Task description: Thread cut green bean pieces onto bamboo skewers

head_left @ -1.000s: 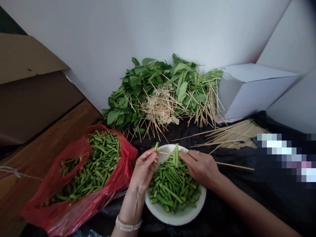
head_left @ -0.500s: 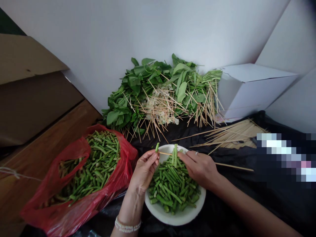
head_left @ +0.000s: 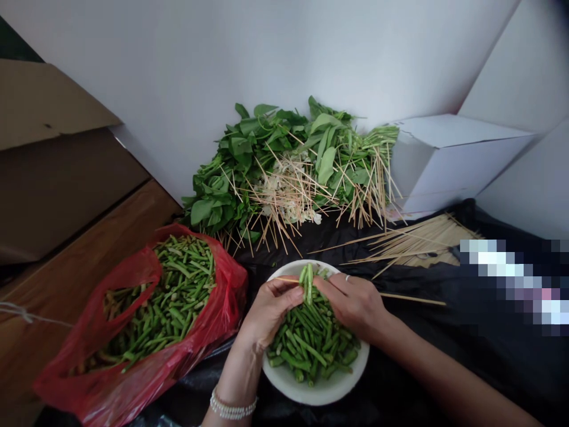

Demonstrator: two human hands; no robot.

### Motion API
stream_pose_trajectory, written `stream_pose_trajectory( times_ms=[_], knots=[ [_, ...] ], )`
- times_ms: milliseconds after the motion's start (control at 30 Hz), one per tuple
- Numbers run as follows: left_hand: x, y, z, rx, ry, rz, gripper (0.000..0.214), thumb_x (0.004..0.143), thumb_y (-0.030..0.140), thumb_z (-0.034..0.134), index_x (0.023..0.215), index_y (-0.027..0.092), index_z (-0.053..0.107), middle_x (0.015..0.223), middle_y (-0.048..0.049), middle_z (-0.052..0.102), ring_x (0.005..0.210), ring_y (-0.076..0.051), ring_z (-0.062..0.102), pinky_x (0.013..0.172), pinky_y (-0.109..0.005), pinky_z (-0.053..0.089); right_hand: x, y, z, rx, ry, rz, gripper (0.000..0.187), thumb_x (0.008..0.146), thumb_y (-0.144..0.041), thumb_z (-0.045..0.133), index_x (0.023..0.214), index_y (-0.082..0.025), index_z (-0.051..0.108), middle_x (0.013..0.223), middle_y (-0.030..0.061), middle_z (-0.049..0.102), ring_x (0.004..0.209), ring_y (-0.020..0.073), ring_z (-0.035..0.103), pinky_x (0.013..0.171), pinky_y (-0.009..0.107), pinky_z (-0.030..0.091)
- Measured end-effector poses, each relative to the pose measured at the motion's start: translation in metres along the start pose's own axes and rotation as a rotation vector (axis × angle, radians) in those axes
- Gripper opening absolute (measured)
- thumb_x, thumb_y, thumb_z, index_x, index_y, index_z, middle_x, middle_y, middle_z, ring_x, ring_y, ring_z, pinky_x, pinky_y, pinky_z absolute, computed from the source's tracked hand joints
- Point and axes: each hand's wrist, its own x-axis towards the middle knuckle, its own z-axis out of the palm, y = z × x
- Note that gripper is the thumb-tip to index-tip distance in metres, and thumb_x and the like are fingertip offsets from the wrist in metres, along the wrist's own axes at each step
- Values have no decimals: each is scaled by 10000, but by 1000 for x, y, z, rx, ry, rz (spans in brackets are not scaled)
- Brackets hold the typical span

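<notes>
Above a white bowl [head_left: 288,392] of cut green beans [head_left: 306,350], both my hands work on one bamboo skewer [head_left: 412,298]. My left hand [head_left: 275,305] is closed, its thumb and fingers pressed against the upright green bean pieces [head_left: 309,283] threaded on the skewer. The skewer's tip sticks out to the left, over the left fingers. On the other side of those pieces, my right hand [head_left: 355,299] wraps round the skewer, whose long end runs out to the right. Part of the skewer is hidden by the right fingers.
A red plastic bag [head_left: 226,279] of cut beans stands at the left. Behind lie leafy greens [head_left: 244,148] and many skewers [head_left: 288,196]. Loose skewers [head_left: 422,240] lie at the right on black plastic sheeting [head_left: 427,350]. A white box [head_left: 466,160] and a cardboard box [head_left: 57,190] flank the scene.
My left hand has moved right along the skewer from its tip, bringing its bean piece up against the others. The skewer's tip now shows left of the beans; my right hand has barely moved.
</notes>
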Motion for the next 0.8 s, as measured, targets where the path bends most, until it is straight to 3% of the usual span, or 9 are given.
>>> stream_pose_trajectory(
  times_ms=[167, 267, 333, 400, 567, 667, 800],
  knots=[
    [-10, 5, 8, 470, -3, 275, 226, 795, 261, 724, 1009, 192, 745, 1041, -96, 710, 955, -231, 652, 854, -352, 501, -1, 18, -1, -2, 43, 262, 267, 956, -151, 435, 1076, -177, 672, 707, 6, 601, 645, 113, 552, 613, 256, 365],
    [-22, 2, 25, 895, -257, 443, 242, 799, 205, 706, 1032, 263, 742, 1156, -66, 673, 1142, -258, 575, 1022, -423, 406, -4, 23, 2, 34, -36, 367, 254, 972, -211, 441, 1091, -184, 664, 793, 21, 633, 722, 120, 588, 633, 248, 367],
    [-28, -1, 35, 1131, -457, 472, 356, 764, 203, 736, 1105, 304, 715, 1280, -46, 624, 1298, -288, 451, 1103, -469, 310, -5, 23, 4, 27, -117, 398, 253, 976, -252, 445, 1093, -200, 663, 828, 20, 630, 728, 123, 590, 620, 255, 356],
    [-29, -5, 41, 1298, -536, 485, 399, 720, 220, 767, 1107, 293, 706, 1345, -55, 583, 1356, -313, 379, 1128, -507, 256, -4, 21, 5, 7, -219, 426, 236, 964, -284, 465, 1073, -225, 665, 864, 15, 617, 711, 124, 582, 592, 264, 336],
    [-16, -2, 28, 1476, -375, 503, 227, 755, 107, 643, 933, 242, 680, 1245, -53, 644, 1333, -291, 421, 1088, -492, 328, 2, 19, -2, -13, -473, 489, 222, 952, -309, 474, 1066, -264, 658, 950, 15, 590, 728, 123, 582, 556, 266, 294],
    [-8, 6, 9, 1466, -274, 539, 241, 750, 39, 574, 876, 230, 649, 1195, -51, 667, 1282, -263, 479, 1037, -438, 404, 4, 19, -4, -13, -505, 514, 228, 959, -320, 468, 1090, -271, 648, 970, 14, 585, 750, 128, 591, 571, 267, 297],
    [-5, 18, -16, 1488, -81, 584, 250, 748, 1, 516, 821, 197, 652, 1114, -107, 685, 1171, -282, 566, 973, -454, 460, 3, 20, -3, -10, -495, 527, 217, 956, -330, 482, 1080, -266, 647, 967, 10, 589, 747, 136, 596, 579, 275, 297]
  ],
)
